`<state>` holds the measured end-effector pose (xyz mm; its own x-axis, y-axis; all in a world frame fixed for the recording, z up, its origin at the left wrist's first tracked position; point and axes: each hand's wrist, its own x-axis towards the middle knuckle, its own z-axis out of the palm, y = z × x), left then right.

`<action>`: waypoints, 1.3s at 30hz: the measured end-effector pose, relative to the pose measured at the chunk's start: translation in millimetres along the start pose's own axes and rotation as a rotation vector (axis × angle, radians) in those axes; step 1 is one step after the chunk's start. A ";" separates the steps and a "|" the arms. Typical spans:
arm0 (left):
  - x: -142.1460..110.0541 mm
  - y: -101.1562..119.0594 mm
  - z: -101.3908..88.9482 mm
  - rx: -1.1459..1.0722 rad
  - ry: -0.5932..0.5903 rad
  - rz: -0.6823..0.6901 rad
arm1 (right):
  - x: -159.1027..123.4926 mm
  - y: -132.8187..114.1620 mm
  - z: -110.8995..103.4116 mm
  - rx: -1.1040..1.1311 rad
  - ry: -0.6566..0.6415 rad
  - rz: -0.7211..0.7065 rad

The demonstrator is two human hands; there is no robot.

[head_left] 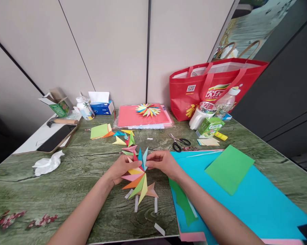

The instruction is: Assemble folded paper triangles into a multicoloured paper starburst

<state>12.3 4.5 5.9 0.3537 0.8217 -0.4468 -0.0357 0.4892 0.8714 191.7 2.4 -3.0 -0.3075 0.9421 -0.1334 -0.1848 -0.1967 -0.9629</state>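
Observation:
A half-round fan of folded paper points [135,179], in pink, orange, green, yellow, red and blue, is held up between my hands above the table. My left hand [121,167] pinches it on its left side, the thumb across the red and blue points. My right hand [163,164] has its fingers closed on a light blue folded paper point [145,158] at the fan's upper right. Beneath the fan lies a peach folded paper piece [151,191], with several white paper strips [156,205] around it. More loose folded pieces [129,149] lie just beyond my left hand.
A finished paper star [148,110] rests on a red paper pack [125,117]. Black-handled scissors [178,142] lie beyond my right hand. Blue sheets [255,207] with a green square [230,169] cover the right side. A red bag [189,105], phone [57,137] and crumpled tissue [48,163] surround the area.

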 end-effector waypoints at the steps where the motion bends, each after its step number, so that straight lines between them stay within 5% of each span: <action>1: -0.1 0.2 0.1 0.002 -0.004 0.001 | 0.1 0.2 0.0 0.001 0.000 -0.001; 27: 0.2 -0.7 1.8 0.039 0.015 0.043 | -0.1 2.5 -1.1 -0.118 0.019 -0.045; 39: 0.4 -3.2 8.2 -0.019 0.060 0.056 | 0.7 2.7 0.5 0.014 0.077 0.067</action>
<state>20.3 0.8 4.5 0.2942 0.8638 -0.4091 -0.0716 0.4467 0.8918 190.5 2.4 -5.5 -0.2469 0.9447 -0.2158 -0.1792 -0.2634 -0.9479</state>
